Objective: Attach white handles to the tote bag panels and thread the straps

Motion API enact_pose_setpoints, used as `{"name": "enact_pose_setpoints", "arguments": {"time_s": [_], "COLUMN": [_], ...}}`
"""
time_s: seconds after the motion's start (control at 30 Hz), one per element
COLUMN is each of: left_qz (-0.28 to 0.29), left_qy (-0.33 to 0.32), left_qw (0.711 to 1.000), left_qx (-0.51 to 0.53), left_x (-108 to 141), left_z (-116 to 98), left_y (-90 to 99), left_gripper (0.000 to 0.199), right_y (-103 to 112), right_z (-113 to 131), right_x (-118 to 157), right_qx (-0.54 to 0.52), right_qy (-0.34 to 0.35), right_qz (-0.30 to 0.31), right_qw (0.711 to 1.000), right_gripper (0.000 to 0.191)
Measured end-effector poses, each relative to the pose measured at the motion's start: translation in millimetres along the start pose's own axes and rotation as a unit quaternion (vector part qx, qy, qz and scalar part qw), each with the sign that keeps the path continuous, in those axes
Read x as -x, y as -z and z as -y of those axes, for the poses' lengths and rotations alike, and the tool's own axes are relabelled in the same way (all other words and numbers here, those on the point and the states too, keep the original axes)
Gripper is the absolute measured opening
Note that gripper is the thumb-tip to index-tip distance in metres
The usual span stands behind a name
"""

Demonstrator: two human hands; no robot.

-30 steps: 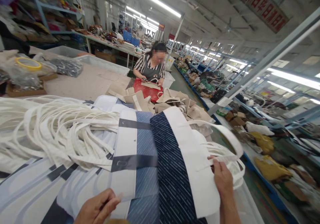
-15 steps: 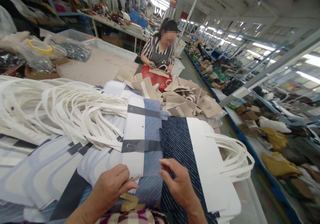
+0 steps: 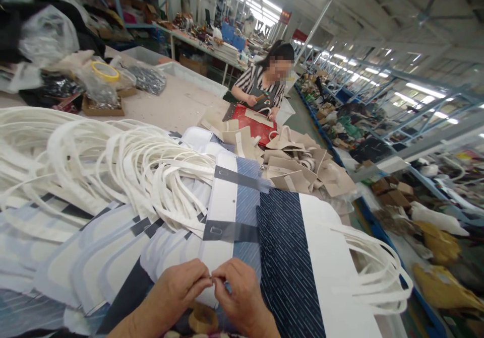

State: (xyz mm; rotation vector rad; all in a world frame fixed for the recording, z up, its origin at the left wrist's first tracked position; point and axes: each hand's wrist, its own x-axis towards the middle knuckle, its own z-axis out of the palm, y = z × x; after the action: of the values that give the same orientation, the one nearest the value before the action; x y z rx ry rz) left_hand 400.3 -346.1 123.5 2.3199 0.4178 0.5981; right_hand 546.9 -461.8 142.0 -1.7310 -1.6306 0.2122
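My left hand point(image 3: 181, 288) and my right hand point(image 3: 239, 291) meet at the fingertips at the lower middle, both closed in a pinch; what they pinch is too small to make out. They are over a light blue and white panel point(image 3: 221, 202) with dark straps. Below and between them lies a tan strip point(image 3: 203, 319), partly hidden. To the left, white panels point(image 3: 94, 257) overlap, with many cream handles point(image 3: 128, 161) looped over them. On the right are dark navy striped fabric point(image 3: 285, 257) and white panels point(image 3: 333, 257) with cream handles point(image 3: 381, 272).
Beige pieces point(image 3: 302, 166) are heaped beyond the panels. Across the table a person point(image 3: 264, 78) works over a red board point(image 3: 251, 126). Yellow tape point(image 3: 105, 71) and plastic bags lie at the back left. Shelving with goods runs along the right.
My right hand has moved left to meet my left hand, and its thumb and fingers have closed. The view has shifted left. Across the table, the person's raised hand has moved slightly.
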Motion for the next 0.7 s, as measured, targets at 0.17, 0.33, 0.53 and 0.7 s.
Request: {"name": "enact_pose_setpoints", "arguments": {"time_s": [0.17, 0.33, 0.53, 0.7], "left_qz": [-0.040, -0.020, -0.009, -0.005], "left_qy": [-0.009, -0.012, 0.030, 0.015], "left_qw": [0.999, 1.000, 0.999, 0.999], "left_qx": [-0.008, 0.003, -0.026, -0.031], "left_x": [-9, -13, 0, 5], "left_z": [8, 28, 67, 78], "left_y": [2.8, -4.0, -21.3, -27.5], "left_gripper": [0.035, 0.028, 0.029, 0.027], "right_y": [-28, -37, -35, -41], "right_z": [-11, -78, -152, -166], "right_x": [-22, -59, -98, -114], "right_qx": [-0.121, -0.233, -0.256, -0.234], "right_qy": [-0.211, -0.393, -0.400, -0.404], "right_qz": [-0.077, -0.123, -0.126, -0.088], "right_qw": [0.967, 0.881, 0.871, 0.880], "right_gripper": [0.013, 0.022, 0.037, 0.033]}}
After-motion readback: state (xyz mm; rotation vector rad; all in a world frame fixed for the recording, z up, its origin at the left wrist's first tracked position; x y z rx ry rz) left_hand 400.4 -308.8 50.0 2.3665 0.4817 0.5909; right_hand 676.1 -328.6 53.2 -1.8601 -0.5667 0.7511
